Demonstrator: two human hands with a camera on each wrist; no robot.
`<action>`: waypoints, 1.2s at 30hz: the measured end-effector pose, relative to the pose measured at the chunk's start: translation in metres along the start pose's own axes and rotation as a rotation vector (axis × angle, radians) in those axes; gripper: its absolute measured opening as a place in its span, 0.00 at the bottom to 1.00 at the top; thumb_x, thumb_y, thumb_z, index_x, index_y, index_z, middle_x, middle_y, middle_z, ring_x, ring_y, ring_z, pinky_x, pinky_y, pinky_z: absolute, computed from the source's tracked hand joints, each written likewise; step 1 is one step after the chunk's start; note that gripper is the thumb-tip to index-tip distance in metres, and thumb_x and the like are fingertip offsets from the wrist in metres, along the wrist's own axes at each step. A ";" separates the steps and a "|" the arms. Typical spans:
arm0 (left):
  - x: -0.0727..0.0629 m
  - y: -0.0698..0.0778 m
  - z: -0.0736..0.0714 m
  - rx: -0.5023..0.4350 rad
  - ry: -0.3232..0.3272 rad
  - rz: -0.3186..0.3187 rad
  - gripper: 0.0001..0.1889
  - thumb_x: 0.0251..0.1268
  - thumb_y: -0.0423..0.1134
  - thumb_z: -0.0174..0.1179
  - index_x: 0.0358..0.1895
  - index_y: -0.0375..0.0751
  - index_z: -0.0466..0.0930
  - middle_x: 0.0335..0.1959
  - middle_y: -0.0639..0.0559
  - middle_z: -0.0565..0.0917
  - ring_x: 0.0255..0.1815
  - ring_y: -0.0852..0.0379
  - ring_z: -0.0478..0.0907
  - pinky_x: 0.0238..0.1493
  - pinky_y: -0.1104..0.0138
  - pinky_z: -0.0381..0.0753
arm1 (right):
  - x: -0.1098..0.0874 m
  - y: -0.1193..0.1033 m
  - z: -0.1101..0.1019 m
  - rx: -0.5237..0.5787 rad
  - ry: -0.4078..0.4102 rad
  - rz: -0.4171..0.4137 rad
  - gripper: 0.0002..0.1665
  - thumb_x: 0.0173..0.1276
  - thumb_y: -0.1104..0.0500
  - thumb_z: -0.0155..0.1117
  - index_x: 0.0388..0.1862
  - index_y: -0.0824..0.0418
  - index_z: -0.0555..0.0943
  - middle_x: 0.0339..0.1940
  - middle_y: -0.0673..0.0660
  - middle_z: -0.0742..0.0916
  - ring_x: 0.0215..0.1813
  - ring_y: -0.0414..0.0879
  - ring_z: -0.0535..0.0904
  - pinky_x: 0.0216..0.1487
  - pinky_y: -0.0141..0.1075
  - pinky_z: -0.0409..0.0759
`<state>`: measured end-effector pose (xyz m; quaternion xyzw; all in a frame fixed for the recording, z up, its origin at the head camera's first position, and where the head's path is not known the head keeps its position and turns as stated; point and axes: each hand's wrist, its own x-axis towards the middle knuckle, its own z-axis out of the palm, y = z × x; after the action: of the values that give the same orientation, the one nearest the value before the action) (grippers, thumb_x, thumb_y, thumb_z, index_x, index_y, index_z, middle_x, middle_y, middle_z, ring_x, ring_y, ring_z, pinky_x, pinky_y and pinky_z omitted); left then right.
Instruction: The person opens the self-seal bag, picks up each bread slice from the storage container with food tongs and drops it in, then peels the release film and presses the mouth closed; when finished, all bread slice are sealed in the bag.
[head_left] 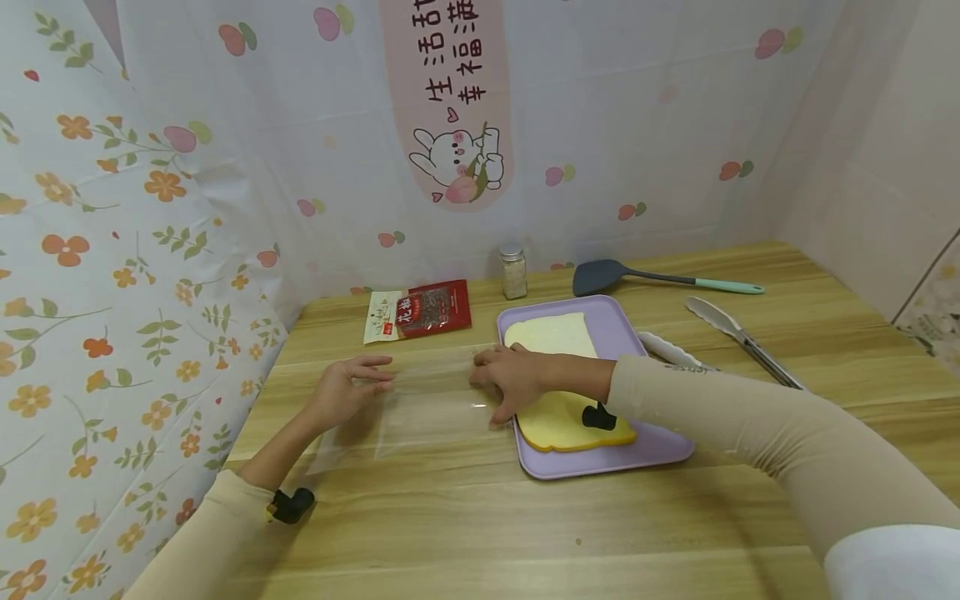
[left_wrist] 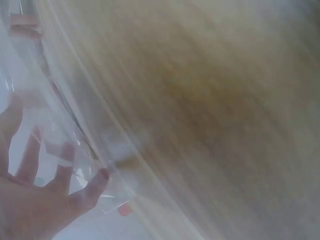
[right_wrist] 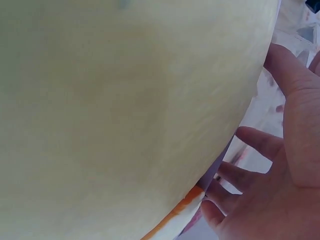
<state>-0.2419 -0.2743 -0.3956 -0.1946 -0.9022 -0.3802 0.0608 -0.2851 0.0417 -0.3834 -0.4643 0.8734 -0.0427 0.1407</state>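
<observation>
Wooden table point(head_left: 525, 517), both hands flat, fingers point(head_left: 375, 375) spread on clear film point(head_left: 427, 408)

Left hand point(left_wrist: 30, 200) fingers spread, touching clear plastic sheet point(left_wrist: 75, 135); blurred wooden table point(left_wrist: 215, 115) beyond.

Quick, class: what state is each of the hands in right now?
Left hand: open, fingers on the clear plastic sheet.
Right hand: open, pressing that sheet.

Beige sleeves point(head_left: 750, 417) on 2 arms; small black wrist-mounted cameras point(head_left: 597, 416).
</observation>
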 end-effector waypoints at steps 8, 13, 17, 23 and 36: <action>0.001 -0.001 0.002 -0.004 0.000 -0.003 0.07 0.59 0.29 0.69 0.40 0.32 0.89 0.56 0.39 0.83 0.58 0.38 0.78 0.50 0.47 0.80 | 0.004 0.001 -0.001 0.003 -0.028 0.041 0.54 0.56 0.36 0.74 0.76 0.54 0.64 0.75 0.61 0.65 0.69 0.58 0.64 0.64 0.57 0.62; 0.002 0.000 0.001 -0.015 -0.005 -0.009 0.06 0.60 0.29 0.69 0.39 0.32 0.90 0.56 0.40 0.84 0.60 0.38 0.78 0.50 0.48 0.80 | 0.003 0.002 -0.001 0.020 -0.029 0.031 0.54 0.57 0.36 0.73 0.77 0.53 0.64 0.75 0.61 0.65 0.69 0.57 0.64 0.64 0.56 0.62; 0.002 -0.001 0.002 -0.024 -0.017 -0.030 0.06 0.61 0.31 0.68 0.40 0.33 0.90 0.56 0.41 0.83 0.64 0.38 0.74 0.53 0.49 0.79 | 0.000 0.002 -0.002 0.049 -0.026 0.020 0.51 0.59 0.36 0.72 0.76 0.54 0.65 0.75 0.62 0.66 0.72 0.58 0.62 0.64 0.56 0.62; 0.002 -0.002 0.002 -0.049 -0.008 -0.037 0.07 0.60 0.32 0.69 0.40 0.33 0.90 0.56 0.41 0.84 0.65 0.38 0.73 0.59 0.46 0.74 | -0.006 -0.002 -0.006 0.066 -0.045 -0.002 0.49 0.61 0.34 0.68 0.75 0.56 0.67 0.73 0.63 0.68 0.69 0.60 0.65 0.61 0.56 0.62; 0.000 0.001 0.000 -0.050 0.012 -0.025 0.08 0.59 0.31 0.70 0.41 0.32 0.89 0.56 0.40 0.84 0.62 0.39 0.76 0.54 0.61 0.79 | -0.008 -0.009 0.005 -0.054 -0.087 0.060 0.59 0.56 0.26 0.67 0.78 0.54 0.61 0.80 0.65 0.56 0.77 0.62 0.52 0.70 0.60 0.54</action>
<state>-0.2412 -0.2738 -0.3949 -0.1822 -0.8943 -0.4047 0.0566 -0.2724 0.0435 -0.3845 -0.4432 0.8807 0.0054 0.1672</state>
